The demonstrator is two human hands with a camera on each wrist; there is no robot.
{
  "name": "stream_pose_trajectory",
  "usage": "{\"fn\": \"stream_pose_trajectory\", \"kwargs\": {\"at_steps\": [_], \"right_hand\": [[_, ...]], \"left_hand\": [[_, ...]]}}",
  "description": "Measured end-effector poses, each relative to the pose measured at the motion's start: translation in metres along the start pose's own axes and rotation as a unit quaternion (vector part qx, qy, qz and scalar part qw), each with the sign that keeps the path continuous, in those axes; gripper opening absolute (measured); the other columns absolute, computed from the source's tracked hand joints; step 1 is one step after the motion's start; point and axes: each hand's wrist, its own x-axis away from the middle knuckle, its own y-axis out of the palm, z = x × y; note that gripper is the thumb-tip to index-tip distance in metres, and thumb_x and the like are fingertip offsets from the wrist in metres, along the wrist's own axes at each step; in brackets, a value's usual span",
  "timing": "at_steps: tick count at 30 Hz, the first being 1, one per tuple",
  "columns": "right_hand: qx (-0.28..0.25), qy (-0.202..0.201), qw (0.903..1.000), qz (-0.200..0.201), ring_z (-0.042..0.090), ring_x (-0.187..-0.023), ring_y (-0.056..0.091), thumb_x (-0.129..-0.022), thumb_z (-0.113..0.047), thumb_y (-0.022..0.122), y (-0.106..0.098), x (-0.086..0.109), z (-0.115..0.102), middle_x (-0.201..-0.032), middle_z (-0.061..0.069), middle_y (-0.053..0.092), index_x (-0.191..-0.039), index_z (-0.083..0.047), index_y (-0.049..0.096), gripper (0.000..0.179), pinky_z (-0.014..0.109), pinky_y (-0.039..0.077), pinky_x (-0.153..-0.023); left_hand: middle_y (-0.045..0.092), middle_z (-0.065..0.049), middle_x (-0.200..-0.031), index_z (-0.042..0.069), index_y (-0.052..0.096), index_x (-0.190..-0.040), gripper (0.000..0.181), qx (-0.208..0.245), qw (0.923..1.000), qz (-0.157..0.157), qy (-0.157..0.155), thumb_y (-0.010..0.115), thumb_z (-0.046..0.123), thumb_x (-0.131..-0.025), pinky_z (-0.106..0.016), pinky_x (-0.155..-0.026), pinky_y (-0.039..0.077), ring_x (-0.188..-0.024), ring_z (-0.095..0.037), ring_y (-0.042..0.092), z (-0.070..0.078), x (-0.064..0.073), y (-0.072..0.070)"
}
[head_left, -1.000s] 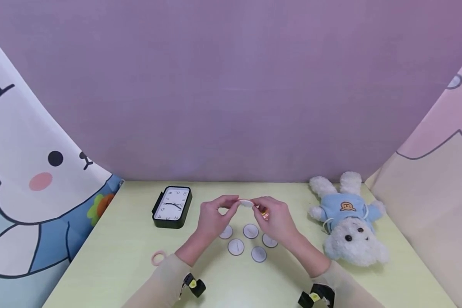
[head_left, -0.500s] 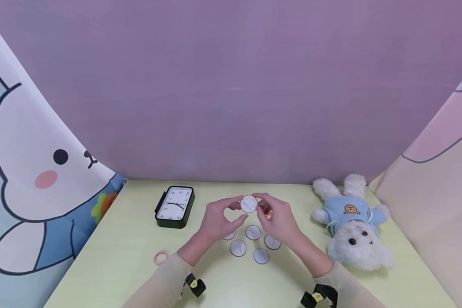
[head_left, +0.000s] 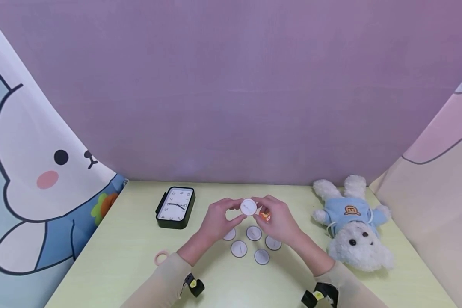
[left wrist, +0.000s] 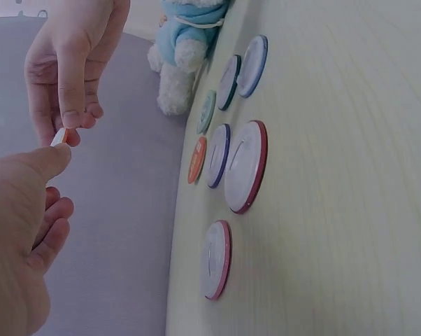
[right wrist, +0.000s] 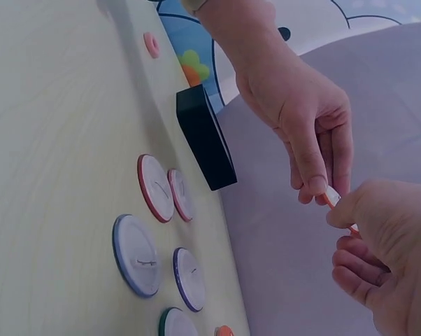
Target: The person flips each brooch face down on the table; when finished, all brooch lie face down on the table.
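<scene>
Both hands hold one round button badge above the table, its white pin side facing the head camera. In the left wrist view an orange rim shows on this badge. My left hand pinches its left edge between thumb and fingers; my right hand pinches the right edge. Below the hands, several more badges lie pin side up, among them a red-rimmed badge, a pink-rimmed badge and a blue-rimmed badge. An orange badge lies farther back, partly behind my right hand in the head view.
A black-framed clock lies at the back left of the pale table. Nearer the left forearm is a pink ring. On the right lies a white plush toy in a blue top. A purple backdrop rises behind the table.
The held badge has turned from nearly edge-on to showing its white pin side. Both hands keep hold of it, with fingers shifted slightly around its edge. The head view has shifted a little.
</scene>
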Motion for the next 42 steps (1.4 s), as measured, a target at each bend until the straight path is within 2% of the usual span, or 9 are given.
{"fn": "stream_pose_trajectory", "kwargs": {"at_steps": [3,7,12,19,30,33,36,38,42], "right_hand": [[0.022,-0.002,0.9997,-0.009,0.024,-0.09,0.072,-0.085,-0.003,0.086,0.002,0.001,0.002,-0.105,0.011,0.074,-0.127,0.002,0.073,0.045,0.036,0.066,-0.08],[0.037,0.003,0.9989,-0.028,0.029,-0.102,0.073,-0.086,-0.005,0.086,0.005,0.001,0.006,-0.113,0.012,0.074,-0.127,0.002,0.072,0.044,0.041,0.065,-0.088],[0.043,0.014,0.998,-0.045,0.031,-0.11,0.074,-0.087,-0.007,0.086,0.01,0.003,0.01,-0.117,0.014,0.075,-0.126,0.002,0.072,0.042,0.047,0.064,-0.096],[0.033,0.028,0.9969,-0.066,0.035,-0.112,0.074,-0.089,-0.009,0.085,0.016,0.003,0.018,-0.119,0.015,0.076,-0.126,0.002,0.072,0.04,0.048,0.063,-0.098],[0.051,0.026,0.9942,-0.091,0.032,-0.111,0.074,-0.092,-0.009,0.081,0.029,0.004,0.03,-0.119,0.017,0.076,-0.125,0.004,0.072,0.037,0.047,0.063,-0.097],[0.063,0.034,0.9926,-0.098,0.03,-0.105,0.074,-0.092,-0.01,0.081,0.034,0.004,0.033,-0.119,0.017,0.075,-0.125,0.002,0.073,0.036,0.043,0.064,-0.091],[0.072,0.048,0.9906,-0.106,0.028,-0.103,0.073,-0.093,-0.012,0.081,0.039,0.002,0.034,-0.119,0.016,0.075,-0.125,0.001,0.073,0.036,0.041,0.065,-0.088],[0.076,0.057,0.9895,-0.109,0.029,-0.105,0.073,-0.093,-0.013,0.082,0.042,0.002,0.035,-0.12,0.016,0.075,-0.125,0.001,0.073,0.036,0.043,0.065,-0.09],[0.08,0.065,0.9878,-0.117,0.033,-0.114,0.072,-0.092,-0.013,0.082,0.046,0.0,0.036,-0.121,0.016,0.074,-0.125,0.0,0.073,0.036,0.047,0.062,-0.1]], "left_hand": [[0.081,-0.008,-0.106,0.006,0.076,-0.126,0.043,-0.001,0.9998,-0.02,-0.009,0.089,0.019,-0.087,-0.038,-0.087,0.066,-0.097,-0.025,0.077,0.0,0.0,0.0],[0.08,-0.007,-0.112,0.007,0.076,-0.126,0.041,-0.01,0.9987,-0.045,-0.023,0.088,0.021,-0.089,-0.038,-0.09,0.065,-0.102,-0.023,0.076,-0.002,0.001,0.002],[0.079,-0.009,-0.115,0.007,0.076,-0.127,0.041,-0.032,0.9975,-0.058,-0.023,0.087,0.023,-0.091,-0.039,-0.092,0.065,-0.104,-0.024,0.076,-0.007,0.003,0.006],[0.08,-0.009,-0.115,0.006,0.076,-0.126,0.04,-0.044,0.9967,-0.063,-0.023,0.085,0.026,-0.092,-0.04,-0.094,0.065,-0.106,-0.025,0.076,-0.014,0.004,0.014],[0.08,-0.01,-0.113,0.005,0.077,-0.122,0.036,-0.065,0.9947,-0.078,-0.018,0.085,0.022,-0.091,-0.041,-0.095,0.064,-0.107,-0.026,0.077,-0.027,0.006,0.028],[0.081,-0.011,-0.111,0.004,0.078,-0.12,0.035,-0.069,0.9944,-0.078,-0.017,0.085,0.019,-0.091,-0.041,-0.094,0.064,-0.105,-0.026,0.077,-0.029,0.007,0.031],[0.081,-0.01,-0.111,0.004,0.077,-0.121,0.034,-0.07,0.9935,-0.085,-0.03,0.084,0.019,-0.091,-0.041,-0.095,0.064,-0.106,-0.026,0.077,-0.031,0.007,0.033],[0.081,-0.011,-0.112,0.004,0.077,-0.122,0.034,-0.067,0.9926,-0.091,-0.043,0.084,0.019,-0.092,-0.04,-0.096,0.063,-0.107,-0.026,0.077,-0.032,0.007,0.033],[0.081,-0.012,-0.112,0.003,0.077,-0.121,0.032,-0.067,0.9918,-0.097,-0.05,0.083,0.017,-0.092,-0.04,-0.096,0.063,-0.106,-0.026,0.077,-0.034,0.008,0.036]]}}
